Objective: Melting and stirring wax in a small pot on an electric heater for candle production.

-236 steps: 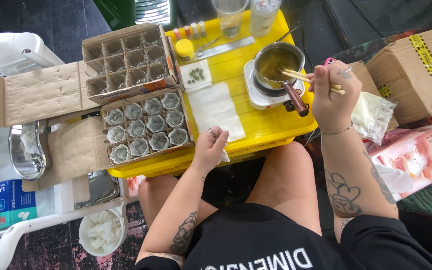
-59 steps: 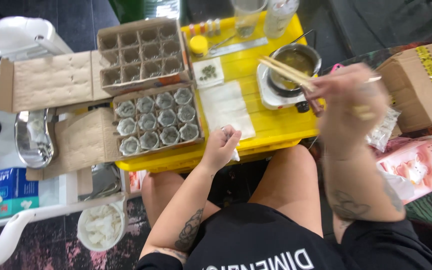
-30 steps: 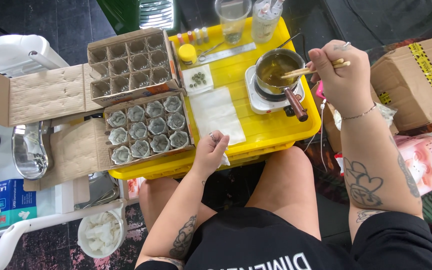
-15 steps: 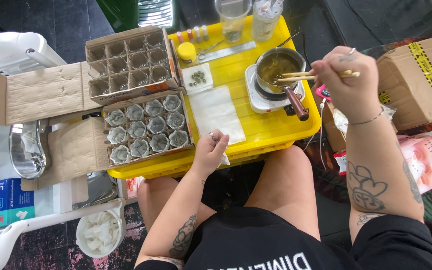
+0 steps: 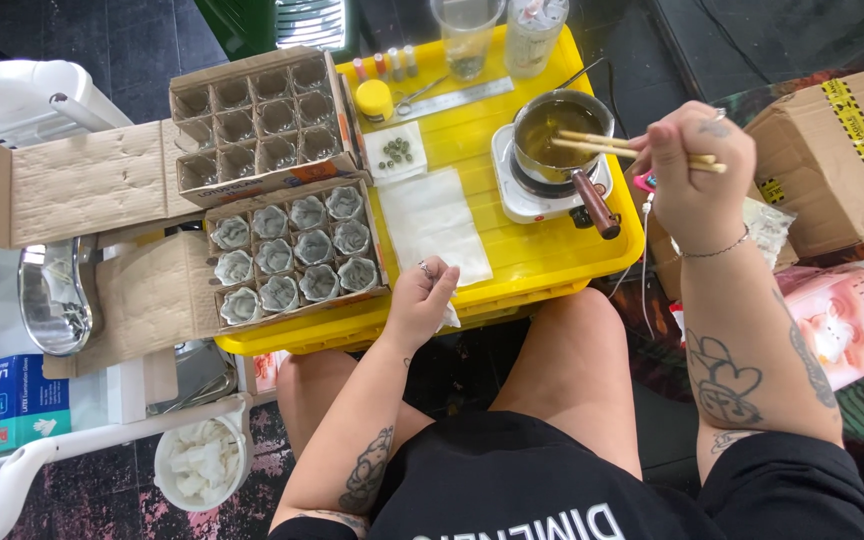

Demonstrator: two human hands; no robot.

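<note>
Two hands work over a yellow surface (image 5: 552, 255) that lies across the person's lap. To the left of the left-hand grip sit two cardboard boxes with dividers: the nearer box (image 5: 292, 250) just beside that hand holds small cups wrapped in pale paper, and the farther box (image 5: 257, 125) beyond it shows bare compartments. Directly ahead of the left hand (image 5: 420, 300) lies a white sheet (image 5: 432, 225), and the fingers are curled together at the near rim of the surface on a small pale scrap that is too small to identify. Well to the right, the right hand (image 5: 697, 175) is raised, its grip clamped on a pair of wooden chopsticks (image 5: 602, 145). From that grip the sticks run leftward, and their tips reach over a small metal pot (image 5: 557, 125) of amber liquid. The pot stands on a white hot plate (image 5: 527, 195), below and to the left of the right-hand grip, with its dark handle (image 5: 595, 203) pointing toward the person. Beyond the white sheet rests a small white tray of dark beads (image 5: 397, 152), and a round yellow lid (image 5: 375, 97) lies just past it.
</note>
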